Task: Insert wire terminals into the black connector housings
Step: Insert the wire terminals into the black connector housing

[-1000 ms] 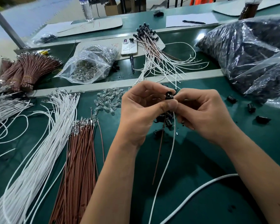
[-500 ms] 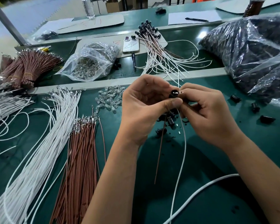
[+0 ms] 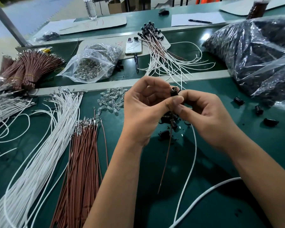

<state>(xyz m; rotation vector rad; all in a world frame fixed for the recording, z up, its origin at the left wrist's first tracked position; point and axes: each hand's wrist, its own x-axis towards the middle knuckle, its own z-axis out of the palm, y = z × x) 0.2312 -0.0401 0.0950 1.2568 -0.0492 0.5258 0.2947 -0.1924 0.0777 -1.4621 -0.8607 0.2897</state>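
Observation:
A small black connector housing (image 3: 174,92) is pinched between my left hand (image 3: 144,109) and my right hand (image 3: 207,119), above the green mat. A brown wire (image 3: 165,160) and a white wire (image 3: 190,162) hang down from the housing toward me. My left thumb presses against the housing from the front. My right fingers curl round its right side. Loose black housings (image 3: 169,120) lie on the mat just beneath my hands. A spread of white terminal wires (image 3: 44,143) and a bunch of brown terminal wires (image 3: 82,155) lie to the left.
Finished wired connectors (image 3: 156,45) are piled at the back beside a phone (image 3: 133,46). A clear bag of small bulbs (image 3: 92,63) and loose bulbs (image 3: 112,99) lie at centre left. Large bags of black housings (image 3: 257,51) fill the right. Loose housings (image 3: 258,110) sit right.
The housing has been turned between my fingers, and the white wire has swung a little to the right. Both hands stay at the same spot.

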